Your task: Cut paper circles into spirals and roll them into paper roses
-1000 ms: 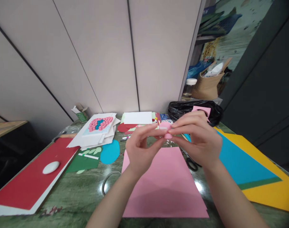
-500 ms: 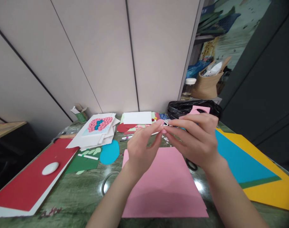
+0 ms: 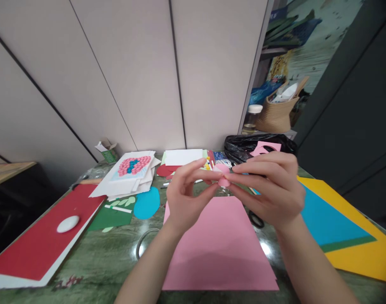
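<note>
**Right hand [image 3: 272, 188] has moved a little to the right, and more of the small pink paper piece [image 3: 221, 167] shows**

Half a second ago, the fingers hid most of the pink piece. Now it peeks out above and below the fingertips. Both hands hold it up in the air, just past the far edge of some big pink sheets [image 3: 218, 253]. The left hand [image 3: 187, 198] pinches one side with its thumb and a finger, and another finger sticks up. The right hand pinches the other side with its thumb and fingertips.

Under the right hand, a black scissors handle [image 3: 260, 225] pokes out. To the right of that hand lie a blue sheet [image 3: 332, 217] and a yellow sheet [image 3: 360, 266]. Behind it is a black plastic bag [image 3: 239, 145], with cut pink paper [image 3: 275, 146] beside it.

Left of the left hand is a blue paper shape [image 3: 147, 202] with round edges. Next come a green sheet [image 3: 109, 217] with a white pen [image 3: 118, 208] on it, and a red sheet [image 3: 34, 240] with a smooth white oval thing [image 3: 68, 223] on top. Near the left wrist, a grey ring [image 3: 138, 245] rests on the green table [image 3: 98, 266].
</note>
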### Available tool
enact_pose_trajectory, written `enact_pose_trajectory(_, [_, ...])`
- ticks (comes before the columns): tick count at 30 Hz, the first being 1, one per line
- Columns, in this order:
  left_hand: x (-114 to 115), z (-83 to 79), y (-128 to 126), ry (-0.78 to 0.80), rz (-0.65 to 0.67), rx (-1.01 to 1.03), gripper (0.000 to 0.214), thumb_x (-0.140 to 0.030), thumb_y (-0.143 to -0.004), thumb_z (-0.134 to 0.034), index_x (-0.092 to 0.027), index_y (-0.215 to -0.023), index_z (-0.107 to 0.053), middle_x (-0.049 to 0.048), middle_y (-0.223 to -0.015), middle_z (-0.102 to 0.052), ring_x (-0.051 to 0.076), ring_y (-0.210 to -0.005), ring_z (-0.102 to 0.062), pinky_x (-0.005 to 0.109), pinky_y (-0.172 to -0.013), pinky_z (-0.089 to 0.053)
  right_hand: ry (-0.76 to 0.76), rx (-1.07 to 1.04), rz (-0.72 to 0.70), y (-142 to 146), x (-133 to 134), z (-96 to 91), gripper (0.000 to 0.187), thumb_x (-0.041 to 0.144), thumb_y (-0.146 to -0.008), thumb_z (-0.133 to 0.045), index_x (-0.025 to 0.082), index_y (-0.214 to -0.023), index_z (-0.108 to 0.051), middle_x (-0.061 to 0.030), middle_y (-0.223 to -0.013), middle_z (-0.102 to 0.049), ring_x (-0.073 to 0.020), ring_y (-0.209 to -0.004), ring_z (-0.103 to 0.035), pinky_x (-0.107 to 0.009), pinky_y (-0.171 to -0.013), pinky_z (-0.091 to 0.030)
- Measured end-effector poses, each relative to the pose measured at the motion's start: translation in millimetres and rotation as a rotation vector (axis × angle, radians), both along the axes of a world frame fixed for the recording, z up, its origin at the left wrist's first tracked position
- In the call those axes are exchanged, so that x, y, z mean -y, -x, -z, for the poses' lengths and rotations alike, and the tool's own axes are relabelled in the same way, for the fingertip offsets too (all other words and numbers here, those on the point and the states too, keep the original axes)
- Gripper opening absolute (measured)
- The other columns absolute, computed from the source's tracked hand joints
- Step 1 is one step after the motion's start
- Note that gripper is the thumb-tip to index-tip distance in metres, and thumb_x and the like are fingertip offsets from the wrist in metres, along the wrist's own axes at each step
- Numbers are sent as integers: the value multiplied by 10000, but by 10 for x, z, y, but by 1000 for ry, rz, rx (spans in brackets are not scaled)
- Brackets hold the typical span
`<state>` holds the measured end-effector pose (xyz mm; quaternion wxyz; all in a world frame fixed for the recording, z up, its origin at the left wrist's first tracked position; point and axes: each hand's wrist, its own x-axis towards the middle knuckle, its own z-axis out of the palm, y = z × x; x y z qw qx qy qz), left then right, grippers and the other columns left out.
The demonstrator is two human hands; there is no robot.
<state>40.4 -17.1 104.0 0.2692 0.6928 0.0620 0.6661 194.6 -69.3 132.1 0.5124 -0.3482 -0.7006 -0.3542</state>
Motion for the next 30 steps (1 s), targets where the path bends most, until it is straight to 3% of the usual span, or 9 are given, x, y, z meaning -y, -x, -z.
enact_pose_trajectory(4, [-34,23,-4,-57,-45,4,609,11,-681,-678,-252,-1201,-498,-30,-827,-726,129,-793,-689,279,-735,-551,18,0,0,1,-32,9,167,196,-696,-751,254,-831,-673,3,-761,-683,-162,-784,-566,-325,-690,-476])
enact_pose_trajectory(12, [-59,56,0,-149,-318,-131,601,-3,-693,-659,-240,-1219,-489,-13,-905,-720,127,-824,-689,294,-854,-538,-34,102,238,28,-53,96,256,216,-680,-757,247,-919,-667,6,-880,-709,-196,-842,-585,-397,-764,-408])
enact_pose_trajectory(17, [-68,59,-6,-211,-380,-160,590,-33,-719,-649,-254,-1238,-474,-14,-944,-713,118,-824,-684,277,-835,-547,-19,111,236,30,-64,94,187,212,-711,-735,250,-875,-655,17,-875,-709,-187,-849,-590,-388,-776,-396])
enact_pose_trajectory(20, [-57,49,-3,-190,-340,-148,608,-35,-727,-643,-263,-1258,-455,-9,-942,-708,126,-845,-675,288,-822,-552,-22,107,198,7,-62,82,174,210,-724,-728,255,-872,-648,24,-848,-708,-175,-841,-598,-376,-771,-403])
enact_pose_trajectory(26, [-7,7,-29,-79,-107,48,671,18,-669,-668,-281,-1237,-472,-22,-885,-644,111,-799,-639,255,-702,-558,-23,4,79,34,-8,26,198,184,-670,-771,253,-817,-657,23,-766,-699,-160,-754,-597,-343,-695,-448])
enact_pose_trajectory(30, [33,-18,-66,20,-1,120,585,41,-676,-649,-269,-1154,-513,-42,-816,-625,80,-744,-636,220,-685,-544,-25,-35,47,79,11,5,166,198,-674,-770,240,-787,-656,10,-748,-692,-158,-735,-591,-344,-684,-466])
